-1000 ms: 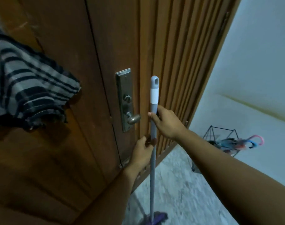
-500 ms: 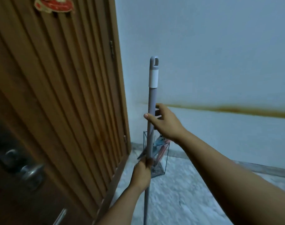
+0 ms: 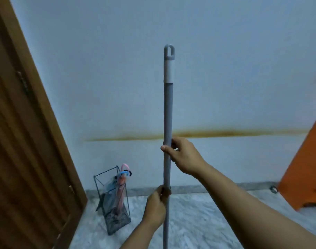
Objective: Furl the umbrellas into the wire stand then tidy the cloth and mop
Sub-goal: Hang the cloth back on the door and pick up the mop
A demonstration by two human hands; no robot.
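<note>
Umbrellas (image 3: 120,184) furled in the black wire stand (image 3: 112,203), lower left; we clasp the grey metal mop handle (image 3: 168,108) with both hands (image 3: 183,155) (image 3: 156,205), still unstowed.

Below the left hand (image 3: 156,207) the mop pole (image 3: 167,112) runs off the bottom edge, its head out of sight. Right of the right hand (image 3: 182,155), an orange thing (image 3: 304,169) is cut by the edge. Umbrellas (image 3: 117,187) left of the hands blur together.
</note>
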